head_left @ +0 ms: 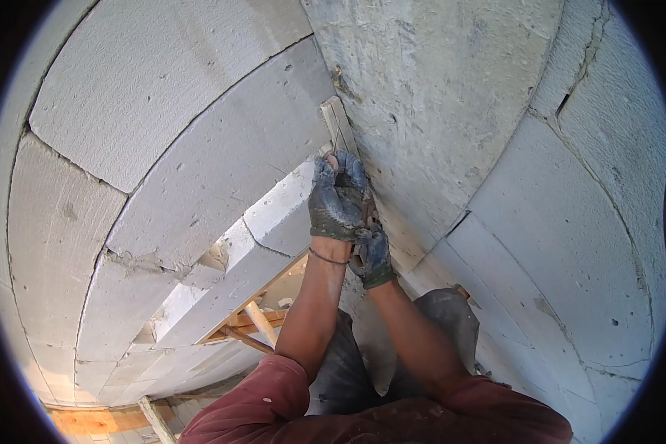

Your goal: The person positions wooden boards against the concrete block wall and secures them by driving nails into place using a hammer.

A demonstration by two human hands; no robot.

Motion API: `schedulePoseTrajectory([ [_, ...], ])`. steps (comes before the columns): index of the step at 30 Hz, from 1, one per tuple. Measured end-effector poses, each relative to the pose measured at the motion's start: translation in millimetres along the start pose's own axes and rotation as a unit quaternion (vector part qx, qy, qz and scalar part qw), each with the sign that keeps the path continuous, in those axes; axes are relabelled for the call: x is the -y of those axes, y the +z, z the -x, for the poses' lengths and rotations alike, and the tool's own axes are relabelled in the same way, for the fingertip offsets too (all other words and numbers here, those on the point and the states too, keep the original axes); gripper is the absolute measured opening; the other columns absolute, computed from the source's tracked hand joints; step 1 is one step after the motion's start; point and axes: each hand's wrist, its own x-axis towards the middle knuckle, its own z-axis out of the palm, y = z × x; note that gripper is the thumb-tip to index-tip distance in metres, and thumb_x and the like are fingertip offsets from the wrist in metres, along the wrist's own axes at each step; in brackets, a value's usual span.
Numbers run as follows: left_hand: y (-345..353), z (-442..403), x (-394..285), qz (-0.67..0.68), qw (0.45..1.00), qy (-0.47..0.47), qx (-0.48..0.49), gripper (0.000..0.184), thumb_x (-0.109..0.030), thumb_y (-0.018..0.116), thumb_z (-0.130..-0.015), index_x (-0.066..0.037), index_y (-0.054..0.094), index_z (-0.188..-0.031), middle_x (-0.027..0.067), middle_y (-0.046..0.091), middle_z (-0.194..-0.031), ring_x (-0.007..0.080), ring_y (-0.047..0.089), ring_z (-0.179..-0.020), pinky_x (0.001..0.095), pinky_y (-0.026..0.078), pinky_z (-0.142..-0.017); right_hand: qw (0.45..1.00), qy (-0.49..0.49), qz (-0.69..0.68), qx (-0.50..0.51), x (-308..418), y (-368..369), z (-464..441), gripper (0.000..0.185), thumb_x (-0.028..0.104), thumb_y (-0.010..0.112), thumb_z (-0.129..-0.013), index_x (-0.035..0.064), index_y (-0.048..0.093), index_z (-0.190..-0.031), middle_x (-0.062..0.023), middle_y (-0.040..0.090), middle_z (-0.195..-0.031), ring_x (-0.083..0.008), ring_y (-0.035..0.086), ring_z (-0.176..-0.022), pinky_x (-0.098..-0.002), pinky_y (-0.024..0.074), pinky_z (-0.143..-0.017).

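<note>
My left hand (335, 200), in a grey-black work glove, is raised into the corner where the block wall meets a concrete face. Its fingers are closed at the lower end of a narrow wooden strip (336, 118). A thin wire (339, 138) runs over the strip to the fingertips; what exactly they grip is hidden. Just below and to the right, my gloved right hand (374, 255) is closed around a slim brownish, rusty-looking piece (366, 209) that rises beside the left hand. Its kind cannot be made out.
Pale aerated blocks (222, 140) form the wall at left, with a block ledge (281, 211) projecting beside my left forearm. A smooth concrete face (436, 96) stands ahead, and more blockwork (570, 251) rises on the right. Wooden props (260, 321) show below the ledge.
</note>
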Motion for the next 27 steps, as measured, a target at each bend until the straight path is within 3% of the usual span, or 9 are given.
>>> schedulePoseTrajectory([
  [1, 5.6, 0.6, -0.3, 0.0, 1.0, 0.001, 0.0, 0.012, -0.011, 0.057, -0.096, -0.004, 0.06, -0.105, 0.0157, 0.065, -0.109, 0.0316, 0.062, -0.106, 0.0459, 0.054, -0.096, 1.0, -0.01, 0.013, 0.0, -0.1, 1.3, 0.2, 0.032, 0.039, 0.049, -0.1, 0.008, 0.054, -0.094, 0.0012, 0.053, -0.068, -0.0105, 0.052, -0.053, -0.0258, 0.0492, -0.052],
  [3, 17.5, 4.0, 0.3, -0.062, 0.988, 0.01, -0.14, 0.011, -0.008, 0.056, -0.096, -0.002, 0.059, -0.105, 0.0158, 0.065, -0.109, 0.0312, 0.064, -0.104, 0.0426, 0.057, -0.091, 1.0, -0.012, -0.008, 0.006, -0.7, 0.3, -0.2, 0.032, 0.038, 0.05, -0.1, 0.007, 0.054, -0.093, 0.0009, 0.051, -0.067, -0.0109, 0.051, -0.054, -0.0256, 0.0487, -0.052],
  [4, 13.0, 3.5, -1.2, -0.062, 0.988, 0.009, -0.14, 0.011, -0.008, 0.056, -0.096, -0.002, 0.059, -0.105, 0.0158, 0.065, -0.109, 0.0312, 0.064, -0.104, 0.0426, 0.057, -0.091, 1.0, -0.013, -0.015, 0.008, -0.4, -1.5, 0.4, 0.032, 0.037, 0.051, -0.1, 0.0066, 0.054, -0.093, 0.0008, 0.051, -0.067, -0.011, 0.051, -0.054, -0.0256, 0.0485, -0.052],
  [6, 8.9, -0.4, -8.8, -0.086, 0.994, 0.01, -0.062, 0.01, -0.007, 0.055, -0.097, 0.0, 0.058, -0.104, 0.0166, 0.065, -0.11, 0.0316, 0.064, -0.104, 0.0418, 0.058, -0.091, 0.978, 0.108, -0.169, 0.06, 4.7, -6.0, -1.2, 0.033, 0.038, 0.051, -0.099, 0.0063, 0.054, -0.092, 0.0002, 0.051, -0.067, -0.0119, 0.051, -0.056, -0.0263, 0.0479, -0.053],
  [12, 19.2, 6.6, -14.5, -0.278, 0.96, -0.028, 0.018, 0.014, -0.016, 0.057, -0.098, -0.003, 0.06, -0.101, 0.0178, 0.065, -0.108, 0.0315, 0.066, -0.103, 0.0424, 0.057, -0.09, 0.972, 0.12, -0.186, 0.074, 3.1, -15.1, -7.0, 0.034, 0.039, 0.051, -0.099, 0.0051, 0.054, -0.093, -0.0005, 0.051, -0.069, -0.0122, 0.05, -0.056, -0.0267, 0.047, -0.055],
  [19, 1.4, 1.5, -27.7, -0.275, 0.958, -0.081, -0.002, 0.017, -0.022, 0.058, -0.098, -0.006, 0.061, -0.101, 0.0117, 0.067, -0.106, 0.0248, 0.067, -0.095, 0.0398, 0.058, -0.082, 0.965, 0.154, -0.198, 0.081, 6.3, -16.5, -6.9, 0.035, 0.04, 0.051, -0.099, 0.0056, 0.056, -0.093, 0.0009, 0.049, -0.064, -0.0121, 0.05, -0.056, -0.0271, 0.0467, -0.056],
  [21, -5.5, -0.9, -33.9, -0.107, 0.982, -0.146, 0.054, 0.016, -0.022, 0.059, -0.097, -0.008, 0.062, -0.103, 0.0089, 0.066, -0.1, 0.0227, 0.066, -0.089, 0.0382, 0.058, -0.078, 0.976, 0.125, -0.158, 0.079, 4.7, -16.0, -6.6, 0.035, 0.04, 0.051, -0.099, 0.0055, 0.056, -0.093, 0.0021, 0.05, -0.063, -0.0121, 0.05, -0.055, -0.0269, 0.046, -0.056],
  [25, -0.8, 2.0, -35.1, -0.141, 0.977, -0.158, 0.021, 0.014, -0.021, 0.06, -0.096, -0.011, 0.062, -0.106, 0.0074, 0.065, -0.093, 0.0224, 0.066, -0.086, 0.0365, 0.058, -0.076, 0.967, 0.146, -0.189, 0.085, 5.3, -14.5, -5.3, 0.035, 0.039, 0.051, -0.099, 0.0052, 0.056, -0.094, 0.0024, 0.051, -0.062, -0.012, 0.051, -0.054, -0.0275, 0.046, -0.056],
  [27, 9.3, 7.8, -33.0, -0.251, 0.957, -0.14, -0.023, 0.013, -0.02, 0.06, -0.097, -0.013, 0.062, -0.107, 0.005, 0.062, -0.086, 0.0215, 0.065, -0.083, 0.0337, 0.057, -0.074, 0.962, 0.15, -0.194, 0.117, 5.0, -15.0, -5.3, 0.035, 0.039, 0.051, -0.099, 0.005, 0.057, -0.094, 0.0021, 0.052, -0.062, -0.0118, 0.051, -0.053, -0.0279, 0.0461, -0.055],
])
